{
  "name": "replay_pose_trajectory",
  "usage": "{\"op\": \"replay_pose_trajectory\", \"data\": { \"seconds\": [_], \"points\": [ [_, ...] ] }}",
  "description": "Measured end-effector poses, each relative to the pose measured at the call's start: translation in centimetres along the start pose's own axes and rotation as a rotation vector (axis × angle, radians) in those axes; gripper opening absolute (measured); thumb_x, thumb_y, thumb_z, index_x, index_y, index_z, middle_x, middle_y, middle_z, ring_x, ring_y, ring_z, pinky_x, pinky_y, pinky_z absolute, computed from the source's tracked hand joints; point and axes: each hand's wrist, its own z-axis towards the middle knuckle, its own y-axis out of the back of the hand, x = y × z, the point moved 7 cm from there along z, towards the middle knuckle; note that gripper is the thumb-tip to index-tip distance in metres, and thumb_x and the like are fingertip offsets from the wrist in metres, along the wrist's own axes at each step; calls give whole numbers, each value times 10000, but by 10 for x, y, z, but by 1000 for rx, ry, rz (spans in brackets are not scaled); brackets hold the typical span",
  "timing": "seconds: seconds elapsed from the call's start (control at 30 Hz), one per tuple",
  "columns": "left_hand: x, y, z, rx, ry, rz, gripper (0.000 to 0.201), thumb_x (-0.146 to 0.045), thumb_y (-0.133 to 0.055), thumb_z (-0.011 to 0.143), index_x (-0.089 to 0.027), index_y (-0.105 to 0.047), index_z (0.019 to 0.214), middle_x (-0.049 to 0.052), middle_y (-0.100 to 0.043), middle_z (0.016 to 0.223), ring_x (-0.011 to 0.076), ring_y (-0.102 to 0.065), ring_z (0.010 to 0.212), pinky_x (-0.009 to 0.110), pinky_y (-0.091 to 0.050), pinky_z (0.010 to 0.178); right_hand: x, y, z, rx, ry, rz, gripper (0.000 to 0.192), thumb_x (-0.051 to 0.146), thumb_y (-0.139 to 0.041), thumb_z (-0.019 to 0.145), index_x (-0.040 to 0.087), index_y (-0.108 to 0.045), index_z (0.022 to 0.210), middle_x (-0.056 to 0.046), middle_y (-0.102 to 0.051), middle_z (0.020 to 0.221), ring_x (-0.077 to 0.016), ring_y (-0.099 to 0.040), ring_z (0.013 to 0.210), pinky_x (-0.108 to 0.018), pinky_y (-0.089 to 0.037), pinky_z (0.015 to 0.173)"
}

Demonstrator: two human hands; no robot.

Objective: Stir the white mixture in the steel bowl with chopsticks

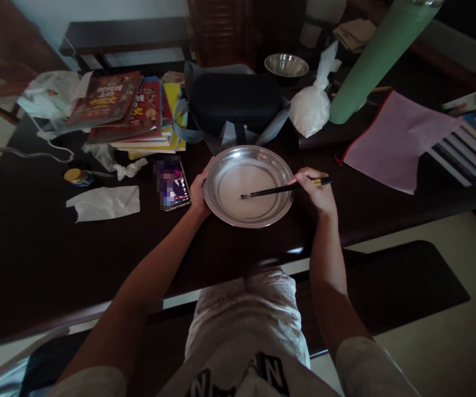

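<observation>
A: Items, left side of the dark table?

B: One small yellow-lidded jar; one crumpled white tissue; one stack of books; one phone, lying just left of the left hand.

A: Left hand, condition?

B: Fingers curled on the left rim of the steel plate, gripping it.

A: Plate, location?

B: Flat on the table near its front edge, between both hands, below a black case.

A: Right hand?

B: Fingers closed around dark chopsticks; tips rest inside the plate.

A: Further right?

B: One white plastic bag; one green cylinder, tilted; one pink folder.
</observation>
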Motion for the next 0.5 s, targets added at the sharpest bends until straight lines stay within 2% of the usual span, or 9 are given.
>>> {"op": "replay_pose_trajectory", "data": {
  "seconds": [0.07,0.2,0.27,0.37,0.43,0.5],
  "points": [
    [0,0,0,9,-1,-17,444,-417,-668,798,-303,-800,1207,19,-766,1356,334,-552,1463,496,-435,1239,1,1,0,-17,15,-14,485,712,-722,869,265,-744,682,-7,-758,716,-199,-740,745,-354,-598,729],
    [0,0,0,30,-11,-18,355,-427,-698,790,-318,-827,1103,-5,-759,1375,337,-536,1475,466,-429,1252,-4,13,-2,-156,-11,32,438,665,-705,913,272,-751,726,11,-737,685,-184,-728,694,-352,-599,738],
    [0,0,1,29,-20,-15,322,-430,-703,788,-322,-835,1061,-12,-752,1392,332,-522,1490,442,-434,1248,-4,9,-2,-108,-14,43,444,667,-714,905,271,-751,710,12,-731,668,-184,-727,684,-347,-594,721],
    [1,2,1,13,-13,-7,371,-415,-666,806,-298,-826,1119,-11,-753,1397,321,-510,1505,448,-444,1240,-2,0,0,13,23,23,465,683,-726,887,262,-759,694,-3,-754,707,-191,-741,733,-341,-585,719],
    [1,1,2,15,-17,-3,428,-401,-646,816,-275,-810,1191,2,-764,1381,322,-521,1496,460,-444,1238,-1,1,1,-9,36,14,456,675,-723,895,260,-767,711,-4,-761,730,-189,-741,749,-341,-585,733],
    [0,1,2,23,-35,-4,462,-393,-649,814,-266,-798,1232,16,-772,1362,323,-542,1478,463,-440,1238,-2,8,0,-93,25,19,433,652,-712,916,263,-772,734,1,-756,727,-184,-737,740,-344,-591,749]
  ]
}}
